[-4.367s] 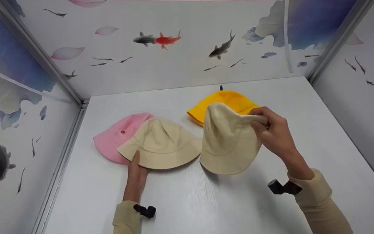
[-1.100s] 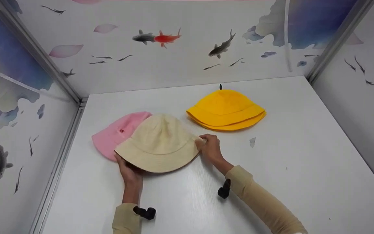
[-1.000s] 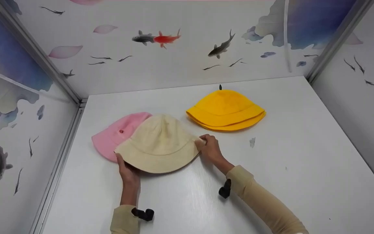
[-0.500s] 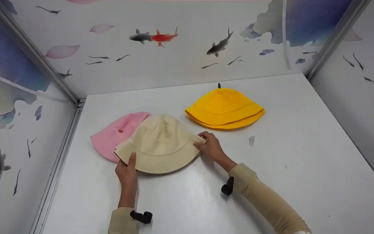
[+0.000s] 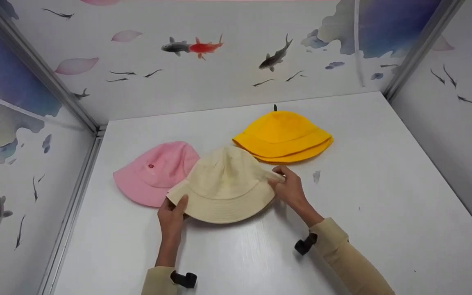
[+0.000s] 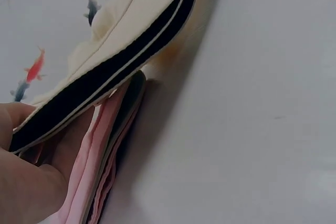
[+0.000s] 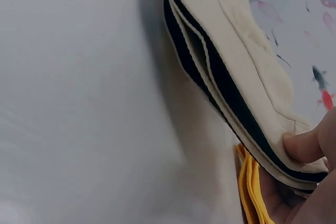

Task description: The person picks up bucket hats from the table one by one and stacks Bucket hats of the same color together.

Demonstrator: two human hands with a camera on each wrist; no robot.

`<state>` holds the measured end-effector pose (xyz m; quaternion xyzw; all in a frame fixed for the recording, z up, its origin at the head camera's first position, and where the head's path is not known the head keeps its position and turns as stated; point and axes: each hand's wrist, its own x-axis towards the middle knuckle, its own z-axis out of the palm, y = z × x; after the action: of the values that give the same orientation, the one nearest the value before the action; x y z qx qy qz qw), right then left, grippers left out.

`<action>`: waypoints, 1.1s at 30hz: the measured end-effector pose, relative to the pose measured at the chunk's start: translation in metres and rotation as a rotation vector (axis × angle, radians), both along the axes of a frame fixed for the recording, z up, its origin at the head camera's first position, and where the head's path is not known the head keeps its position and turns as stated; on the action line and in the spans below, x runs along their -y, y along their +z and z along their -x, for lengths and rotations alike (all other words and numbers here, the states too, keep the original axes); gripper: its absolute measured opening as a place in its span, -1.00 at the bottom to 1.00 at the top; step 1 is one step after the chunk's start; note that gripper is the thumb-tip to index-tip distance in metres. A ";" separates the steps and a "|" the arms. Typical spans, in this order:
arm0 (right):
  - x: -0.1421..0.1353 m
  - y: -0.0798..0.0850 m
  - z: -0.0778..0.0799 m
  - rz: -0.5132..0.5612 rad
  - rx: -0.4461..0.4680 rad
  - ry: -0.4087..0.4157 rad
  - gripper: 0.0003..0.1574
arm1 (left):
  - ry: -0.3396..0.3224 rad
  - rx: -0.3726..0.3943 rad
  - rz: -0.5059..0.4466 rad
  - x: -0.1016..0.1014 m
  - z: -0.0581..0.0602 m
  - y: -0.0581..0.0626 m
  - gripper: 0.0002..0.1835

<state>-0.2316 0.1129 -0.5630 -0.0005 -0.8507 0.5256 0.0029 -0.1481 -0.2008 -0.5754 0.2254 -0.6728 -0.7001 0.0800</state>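
Observation:
Two cream bucket hats (image 5: 228, 180), laid together, hang between the hands just in front of the pink hat; doubled brim edges with dark lining show in both wrist views. My left hand (image 5: 172, 217) grips the brim's left end, thumb on top and fingers beneath. At the other end, my right hand (image 5: 291, 190) pinches the brim between thumb and fingers. A pink bucket hat (image 5: 154, 176) with a small red mark lies at the left, partly overlapped by the cream brim. Behind them to the right sits a yellow bucket hat (image 5: 283, 135) with a dark stem-like tip.
All this is on a white table (image 5: 363, 246), walled at the back and both sides by white panels (image 5: 240, 90) printed with fish. A grey smudge (image 5: 316, 176) marks the tabletop right of the right hand.
Earlier the right hand held one cream hat apart from the other; they then came together. Over the last half second both hands have carried them rightward, uncovering more of the pink hat.

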 end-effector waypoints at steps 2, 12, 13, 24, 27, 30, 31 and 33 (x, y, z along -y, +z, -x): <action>-0.011 0.003 0.000 0.006 0.020 -0.014 -0.75 | -0.015 -0.004 -0.008 -0.008 0.000 -0.002 -0.49; -0.058 0.003 0.002 -0.027 0.039 0.011 -0.75 | -0.067 0.039 0.091 -0.046 -0.006 -0.006 -0.55; -0.061 0.001 0.001 -0.035 0.040 0.012 -0.75 | -0.069 0.051 0.112 -0.049 -0.007 -0.006 -0.55; -0.079 -0.012 0.000 -0.086 0.096 0.004 -0.77 | -0.174 0.139 0.217 -0.056 -0.004 -0.008 -0.48; -0.082 -0.013 0.001 -0.111 0.122 0.014 -0.76 | -0.245 0.177 0.261 -0.053 -0.003 -0.008 -0.45; -0.083 -0.015 0.001 -0.122 0.165 0.006 -0.73 | -0.290 0.194 0.284 -0.051 -0.001 -0.009 -0.39; -0.084 -0.016 0.001 -0.124 0.177 0.006 -0.71 | -0.288 0.197 0.293 -0.050 0.000 -0.009 -0.37; -0.084 -0.019 0.000 -0.121 0.194 0.008 -0.65 | -0.267 0.199 0.307 -0.050 0.003 -0.010 -0.35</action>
<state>-0.2319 0.1965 -0.5816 -0.0478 -0.8771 0.4709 -0.0814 -0.1508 -0.1511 -0.5857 0.1877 -0.7998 -0.5683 -0.0467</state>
